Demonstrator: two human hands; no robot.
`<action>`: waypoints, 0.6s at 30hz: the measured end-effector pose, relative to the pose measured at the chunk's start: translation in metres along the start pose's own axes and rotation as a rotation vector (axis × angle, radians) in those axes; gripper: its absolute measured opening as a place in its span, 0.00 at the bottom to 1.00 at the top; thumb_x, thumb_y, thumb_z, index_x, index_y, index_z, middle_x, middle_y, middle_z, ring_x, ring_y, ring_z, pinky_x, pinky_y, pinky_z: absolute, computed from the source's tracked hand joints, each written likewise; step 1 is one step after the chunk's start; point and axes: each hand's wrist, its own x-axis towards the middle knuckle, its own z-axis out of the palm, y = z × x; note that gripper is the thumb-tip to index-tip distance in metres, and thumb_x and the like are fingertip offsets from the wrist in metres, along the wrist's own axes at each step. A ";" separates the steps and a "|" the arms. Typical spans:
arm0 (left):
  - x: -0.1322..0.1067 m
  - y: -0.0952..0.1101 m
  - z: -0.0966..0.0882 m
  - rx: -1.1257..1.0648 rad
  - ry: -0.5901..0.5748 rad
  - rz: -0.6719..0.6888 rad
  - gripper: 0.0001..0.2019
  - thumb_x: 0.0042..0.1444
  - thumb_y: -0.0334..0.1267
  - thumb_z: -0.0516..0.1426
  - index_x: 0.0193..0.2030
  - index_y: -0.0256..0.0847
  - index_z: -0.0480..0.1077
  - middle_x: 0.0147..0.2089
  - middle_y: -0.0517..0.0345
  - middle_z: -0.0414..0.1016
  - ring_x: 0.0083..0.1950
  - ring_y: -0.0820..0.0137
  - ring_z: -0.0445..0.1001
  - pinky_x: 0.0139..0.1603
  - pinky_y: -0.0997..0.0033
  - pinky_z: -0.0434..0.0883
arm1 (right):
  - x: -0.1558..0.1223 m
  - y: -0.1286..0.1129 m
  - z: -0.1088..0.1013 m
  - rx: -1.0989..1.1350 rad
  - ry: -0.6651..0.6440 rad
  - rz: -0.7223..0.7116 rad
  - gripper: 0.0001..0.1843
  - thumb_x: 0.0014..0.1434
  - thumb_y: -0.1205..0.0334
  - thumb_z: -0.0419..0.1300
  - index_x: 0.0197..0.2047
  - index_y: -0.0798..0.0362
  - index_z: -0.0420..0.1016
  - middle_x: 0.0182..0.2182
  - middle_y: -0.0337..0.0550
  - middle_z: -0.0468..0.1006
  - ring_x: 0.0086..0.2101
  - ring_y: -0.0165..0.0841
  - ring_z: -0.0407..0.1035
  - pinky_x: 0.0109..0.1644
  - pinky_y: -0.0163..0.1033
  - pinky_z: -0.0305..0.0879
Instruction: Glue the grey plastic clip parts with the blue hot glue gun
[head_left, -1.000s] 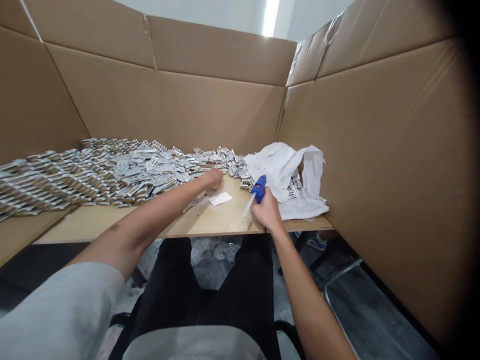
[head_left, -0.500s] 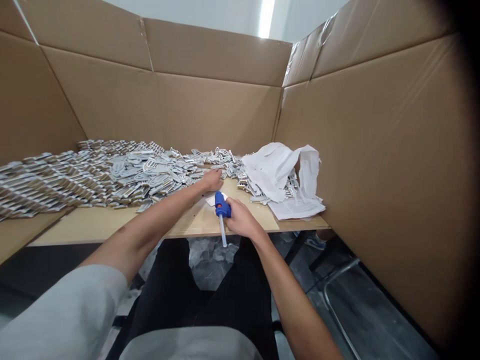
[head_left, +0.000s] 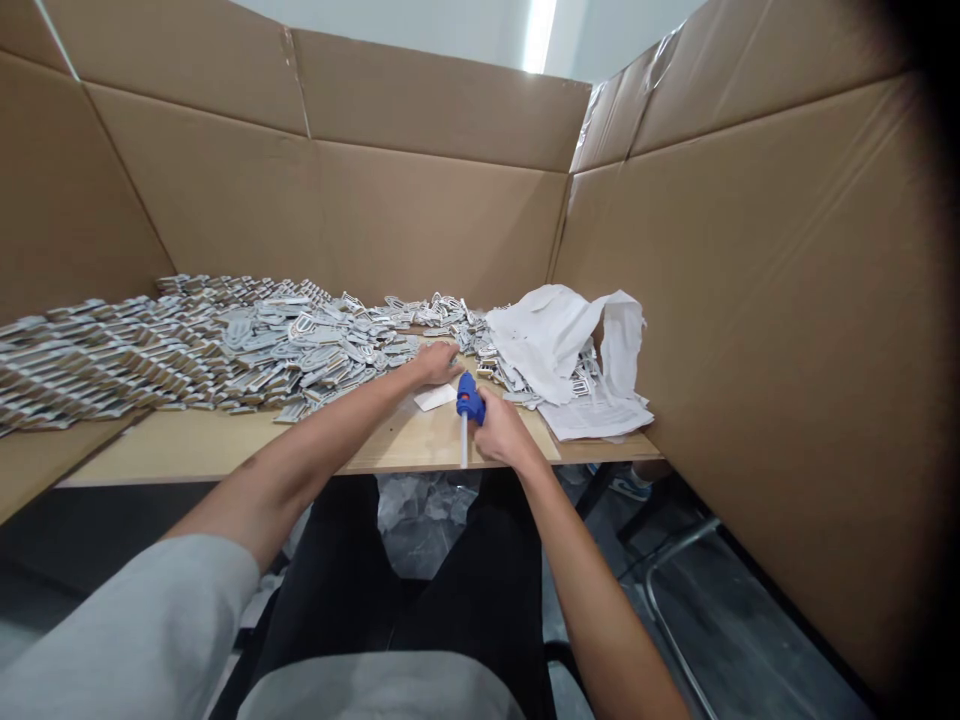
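Observation:
My right hand [head_left: 501, 428] is wrapped around the handle of a blue hot glue gun [head_left: 470, 402]. A pale glue stick [head_left: 464, 445] sticks out of the gun's back end toward me, and its nozzle side points away, close to my left fingers. Just beyond the gun, my left hand [head_left: 439, 363] is low over the table with its fingers curled together. Whatever lies between those fingers is too small to make out. A white slip of paper [head_left: 435, 398] lies flat on the tabletop below my left hand.
Stacked grey-white cut-out pieces [head_left: 135, 350] fill the left side, with a loose heap [head_left: 322, 340] beside them. Crumpled white paper [head_left: 544, 335] covers more pieces at right. Cardboard walls [head_left: 442, 215] enclose the wooden table [head_left: 382, 445]. A metal chair frame [head_left: 660, 600] stands lower right.
The glue gun and my right hand have moved right and slightly up. My left hand has shifted a little to the right, and more of the white slip shows.

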 end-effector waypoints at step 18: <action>-0.001 -0.008 0.002 -0.262 0.063 -0.113 0.20 0.39 0.27 0.61 0.43 0.34 0.77 0.42 0.45 0.81 0.46 0.55 0.77 0.49 0.64 0.72 | 0.001 0.001 -0.005 -0.163 -0.004 0.122 0.14 0.57 0.71 0.63 0.47 0.51 0.74 0.42 0.51 0.83 0.43 0.45 0.77 0.45 0.40 0.64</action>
